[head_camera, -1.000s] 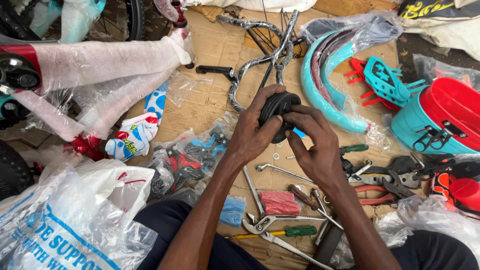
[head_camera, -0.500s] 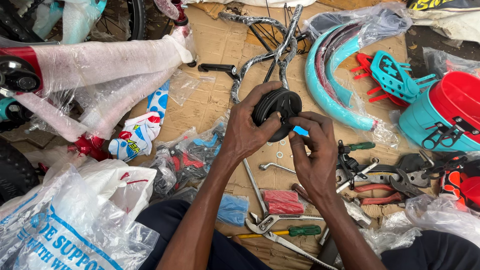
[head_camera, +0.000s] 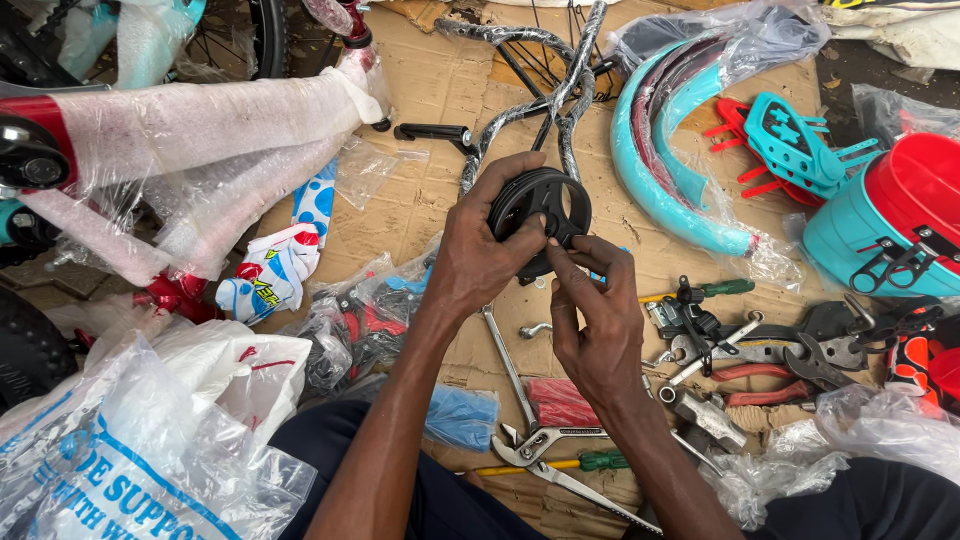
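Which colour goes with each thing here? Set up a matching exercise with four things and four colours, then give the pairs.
Things:
1. small wheel
2. mudguard
3. screwdriver
4. basket

Colours:
A. green handle
B. black
C. teal with a red inside
D. teal, in clear plastic wrap

Pairs: 1-B, 2-D, 3-A, 4-C. The left hand holds the wheel; the right hand touches its hub.

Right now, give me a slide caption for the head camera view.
Left hand grips a small black wheel while right hand fingers its hub, tools scattered on cardboard.
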